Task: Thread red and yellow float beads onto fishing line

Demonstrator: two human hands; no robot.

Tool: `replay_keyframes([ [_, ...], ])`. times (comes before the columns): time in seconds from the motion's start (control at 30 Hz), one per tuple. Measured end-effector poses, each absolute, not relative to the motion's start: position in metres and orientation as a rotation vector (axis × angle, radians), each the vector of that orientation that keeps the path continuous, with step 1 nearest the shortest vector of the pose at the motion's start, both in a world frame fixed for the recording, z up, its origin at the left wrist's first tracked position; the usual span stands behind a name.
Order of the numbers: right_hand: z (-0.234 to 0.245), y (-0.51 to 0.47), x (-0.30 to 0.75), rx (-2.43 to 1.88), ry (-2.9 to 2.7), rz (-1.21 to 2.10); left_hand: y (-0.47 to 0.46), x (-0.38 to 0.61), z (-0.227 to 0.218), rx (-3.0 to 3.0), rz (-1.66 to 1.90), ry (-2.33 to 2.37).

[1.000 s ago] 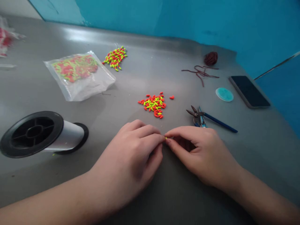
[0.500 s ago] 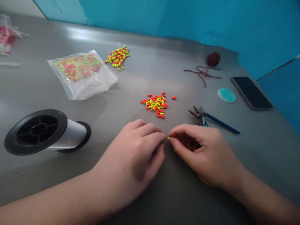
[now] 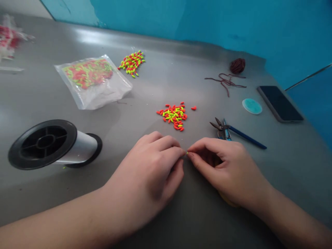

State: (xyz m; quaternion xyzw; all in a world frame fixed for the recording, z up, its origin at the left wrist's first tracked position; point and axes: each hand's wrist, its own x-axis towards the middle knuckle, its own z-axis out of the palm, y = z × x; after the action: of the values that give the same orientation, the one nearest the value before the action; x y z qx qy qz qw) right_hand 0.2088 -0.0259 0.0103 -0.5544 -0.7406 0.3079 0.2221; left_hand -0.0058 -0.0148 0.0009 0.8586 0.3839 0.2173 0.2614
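The left hand (image 3: 145,173) and right hand (image 3: 223,169) still meet, fingers (image 3: 178,151) pinched on a tiny yellow bead (image 3: 186,152). A bead pile (image 3: 172,117) lies just beyond.

Grey tabletop (image 3: 181,79) w/ light glare, teal wall (image 3: 259,20) behind

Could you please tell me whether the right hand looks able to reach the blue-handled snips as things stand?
Probably yes: the right hand lies close to the blue-handled snips, with nothing but grey tabletop between them.
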Motion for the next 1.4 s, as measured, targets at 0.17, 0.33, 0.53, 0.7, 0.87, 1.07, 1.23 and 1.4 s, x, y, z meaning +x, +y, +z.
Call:
replay_keyframes([
  [0.17, 0.009, -0.027, 0.209, -1.534, -2.041, 0.865, -0.015, -0.006, 0.001, 2.317, 0.588, 1.041],
  [0.33, 0.009, -0.027, 0.209, -1.539, -2.039, 0.878, -0.015, -0.006, 0.000, 2.312, 0.582, 1.036],
  [0.53, 0.009, -0.027, 0.208, -1.542, -2.054, 0.877, -0.015, -0.006, 0.001, 2.315, 0.582, 1.049],
  [0.7, 0.007, -0.027, 0.209, -1.545, -2.061, 0.887, -0.015, -0.006, 0.002, 2.315, 0.590, 1.038],
  [0.87, 0.007, -0.025, 0.209, -1.554, -2.066, 0.890, -0.015, -0.006, 0.000, 2.314, 0.587, 1.038],
  [1.07, 0.005, -0.026, 0.209, -1.548, -2.075, 0.874, -0.015, -0.006, 0.001, 2.315, 0.592, 1.040],
  [1.23, 0.009, -0.027, 0.210, -1.522, -2.052, 0.864, -0.015, -0.005, 0.002, 2.313, 0.601, 1.044],
  [1.4, 0.018, -0.026, 0.211, -1.507, -1.831, 1.040, -0.017, -0.006, 0.002, 2.278, 0.664, 1.036],
])
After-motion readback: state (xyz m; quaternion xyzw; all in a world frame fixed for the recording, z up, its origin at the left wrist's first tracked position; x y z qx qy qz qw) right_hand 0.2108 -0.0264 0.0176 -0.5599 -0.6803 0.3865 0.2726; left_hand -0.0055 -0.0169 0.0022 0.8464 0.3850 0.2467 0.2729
